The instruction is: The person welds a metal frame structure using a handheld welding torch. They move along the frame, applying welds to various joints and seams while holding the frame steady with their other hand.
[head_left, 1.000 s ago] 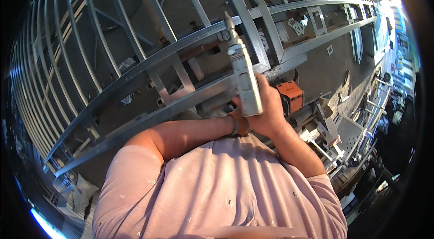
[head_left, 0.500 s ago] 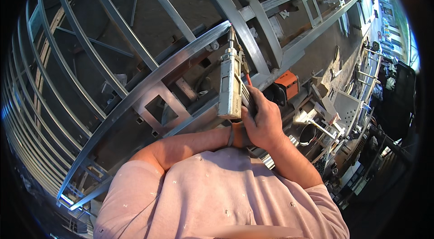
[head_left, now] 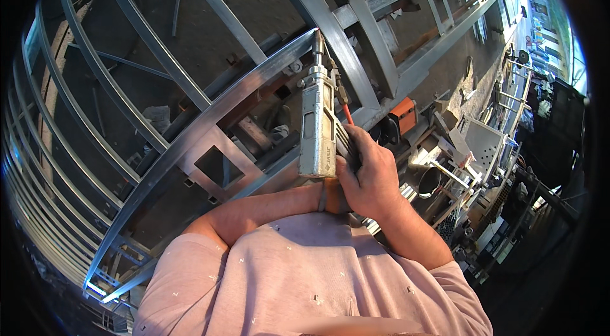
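Observation:
My right hand is closed around the dark handle of a handheld welding gun, which has a silver box-shaped body and a narrow nozzle. A thin feed tube with a red section runs along its side. The nozzle tip meets the end of a curved steel tube, where it joins a long crossing bar. A small pinkish glow shows at that spot. My left forearm crosses my waist. Of my left hand, only a part shows beside my right wrist; its fingers are hidden.
The steel frame's many bars spread across the left and far side. A square plate with a cut-out joins the curved tube. To the right stand an orange box-shaped machine, metal scraps and a perforated panel.
The view has shifted slightly, so the frame appears a little farther left. The gun's tip stays at the same joint, and my right hand keeps its grip.

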Demonstrator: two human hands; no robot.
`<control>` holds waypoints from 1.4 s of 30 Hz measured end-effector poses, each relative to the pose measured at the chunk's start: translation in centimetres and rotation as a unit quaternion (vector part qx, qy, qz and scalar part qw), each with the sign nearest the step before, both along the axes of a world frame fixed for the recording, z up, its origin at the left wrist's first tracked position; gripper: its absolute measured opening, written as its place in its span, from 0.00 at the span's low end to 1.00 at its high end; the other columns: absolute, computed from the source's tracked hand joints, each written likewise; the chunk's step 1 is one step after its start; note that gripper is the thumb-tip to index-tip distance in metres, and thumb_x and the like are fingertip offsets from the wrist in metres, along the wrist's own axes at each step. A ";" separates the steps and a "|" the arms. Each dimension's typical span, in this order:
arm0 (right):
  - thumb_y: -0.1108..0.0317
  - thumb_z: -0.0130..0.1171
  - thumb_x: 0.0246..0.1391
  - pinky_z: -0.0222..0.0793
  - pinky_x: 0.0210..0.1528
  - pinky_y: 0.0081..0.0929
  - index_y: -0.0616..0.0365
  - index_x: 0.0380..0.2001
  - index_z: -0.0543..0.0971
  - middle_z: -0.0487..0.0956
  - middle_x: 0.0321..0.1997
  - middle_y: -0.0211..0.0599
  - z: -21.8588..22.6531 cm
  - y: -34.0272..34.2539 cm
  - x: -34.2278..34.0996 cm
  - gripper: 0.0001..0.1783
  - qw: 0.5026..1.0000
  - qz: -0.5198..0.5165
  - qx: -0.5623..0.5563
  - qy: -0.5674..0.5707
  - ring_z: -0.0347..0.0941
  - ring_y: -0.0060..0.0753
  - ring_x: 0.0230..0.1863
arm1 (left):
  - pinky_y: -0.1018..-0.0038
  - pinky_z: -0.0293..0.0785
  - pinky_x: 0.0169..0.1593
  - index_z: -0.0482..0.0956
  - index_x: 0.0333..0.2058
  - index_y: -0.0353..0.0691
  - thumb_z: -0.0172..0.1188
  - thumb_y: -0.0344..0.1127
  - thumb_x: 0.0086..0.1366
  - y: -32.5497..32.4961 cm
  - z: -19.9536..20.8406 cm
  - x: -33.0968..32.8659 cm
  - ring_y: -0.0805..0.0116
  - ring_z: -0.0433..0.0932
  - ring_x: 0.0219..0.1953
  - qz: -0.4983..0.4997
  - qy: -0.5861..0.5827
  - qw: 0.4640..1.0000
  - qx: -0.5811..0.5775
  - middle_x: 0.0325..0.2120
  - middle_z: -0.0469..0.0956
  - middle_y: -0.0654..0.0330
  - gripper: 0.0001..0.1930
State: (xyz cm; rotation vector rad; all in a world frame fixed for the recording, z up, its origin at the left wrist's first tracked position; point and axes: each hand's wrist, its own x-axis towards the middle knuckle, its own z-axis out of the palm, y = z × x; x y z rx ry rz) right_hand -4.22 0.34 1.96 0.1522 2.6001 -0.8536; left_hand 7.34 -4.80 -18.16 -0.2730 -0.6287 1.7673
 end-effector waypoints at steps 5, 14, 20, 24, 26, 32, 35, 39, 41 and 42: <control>0.68 0.66 0.54 0.78 0.48 0.42 0.67 0.57 0.72 0.83 0.45 0.55 0.0 0.3 -0.1 0.29 1.000 -0.001 -0.012 0.005 0.82 0.58 0.45 | 0.75 0.61 0.71 0.60 0.70 0.42 0.47 0.37 0.80 0.6 0.3 0.6 0.74 0.66 0.68 0.003 -0.107 0.991 0.085 0.65 0.67 0.57 0.23; 0.70 0.65 0.53 0.78 0.48 0.42 0.67 0.57 0.72 0.82 0.46 0.56 0.3 0.3 -0.3 0.28 1.000 0.003 -0.017 0.013 0.82 0.57 0.46 | 0.79 0.63 0.69 0.61 0.69 0.40 0.50 0.34 0.78 1.3 1.6 0.6 0.76 0.68 0.65 0.114 -0.243 0.938 0.217 0.62 0.69 0.58 0.24; 0.70 0.65 0.53 0.78 0.47 0.42 0.67 0.57 0.72 0.82 0.45 0.55 0.3 0.2 -0.5 0.28 1.000 0.003 -0.013 0.023 0.82 0.57 0.45 | 0.85 0.66 0.65 0.62 0.68 0.36 0.51 0.33 0.78 1.7 2.8 0.2 0.78 0.71 0.62 0.073 -0.229 0.965 -0.105 0.59 0.71 0.59 0.23; 0.71 0.65 0.52 0.78 0.45 0.43 0.67 0.56 0.72 0.82 0.44 0.55 0.2 0.0 -0.5 0.28 1.000 -0.015 -0.022 0.009 0.82 0.58 0.43 | 0.88 0.69 0.60 0.67 0.64 0.38 0.51 0.32 0.78 1.7 3.0 -0.4 0.83 0.72 0.56 0.094 -0.168 0.981 -0.030 0.55 0.74 0.62 0.19; 0.72 0.64 0.52 0.78 0.45 0.43 0.67 0.56 0.72 0.82 0.43 0.55 0.3 -0.1 -0.5 0.28 1.000 -0.020 -0.020 0.005 0.83 0.58 0.42 | 0.88 0.69 0.60 0.67 0.64 0.38 0.51 0.32 0.78 1.0 2.7 -0.6 0.83 0.73 0.56 0.060 -0.132 0.989 -0.022 0.55 0.74 0.62 0.19; 0.72 0.64 0.52 0.78 0.43 0.44 0.67 0.55 0.73 0.83 0.40 0.55 0.6 -0.5 -0.6 0.27 0.999 -0.040 -0.028 0.000 0.83 0.59 0.41 | 0.87 0.70 0.60 0.67 0.63 0.38 0.51 0.32 0.77 -0.5 2.2 -0.8 0.83 0.73 0.56 0.009 -0.065 0.998 -0.011 0.55 0.74 0.62 0.19; 0.72 0.64 0.52 0.78 0.43 0.44 0.66 0.55 0.73 0.83 0.39 0.55 0.7 -0.8 -0.7 0.26 0.998 -0.046 -0.037 0.003 0.82 0.59 0.41 | 0.87 0.70 0.60 0.68 0.63 0.38 0.52 0.32 0.77 -1.3 2.0 -0.8 0.82 0.73 0.56 -0.004 -0.043 0.999 -0.011 0.55 0.74 0.62 0.18; 0.73 0.65 0.52 0.77 0.44 0.44 0.66 0.55 0.73 0.83 0.40 0.55 0.9 -1.2 -0.8 0.26 0.999 -0.043 -0.020 0.009 0.82 0.60 0.41 | 0.86 0.70 0.60 0.68 0.63 0.38 0.52 0.32 0.77 -1.7 2.0 -0.8 0.82 0.73 0.56 -0.015 -0.025 1.000 -0.009 0.55 0.74 0.62 0.18; 0.73 0.65 0.52 0.77 0.44 0.44 0.66 0.55 0.73 0.83 0.40 0.55 1.1 -1.4 -0.9 0.26 0.999 -0.043 -0.017 0.008 0.82 0.60 0.41 | 0.86 0.70 0.60 0.68 0.62 0.38 0.52 0.32 0.77 -1.8 2.1 -0.7 0.82 0.73 0.56 -0.019 -0.018 1.000 -0.008 0.55 0.74 0.62 0.18; 0.73 0.65 0.52 0.77 0.44 0.44 0.66 0.55 0.73 0.83 0.40 0.55 1.2 -1.4 -0.9 0.26 0.999 -0.043 -0.015 0.005 0.82 0.60 0.41 | 0.86 0.70 0.60 0.68 0.62 0.38 0.52 0.32 0.77 -1.8 2.1 -0.7 0.82 0.73 0.56 -0.022 -0.014 1.000 -0.006 0.55 0.74 0.62 0.18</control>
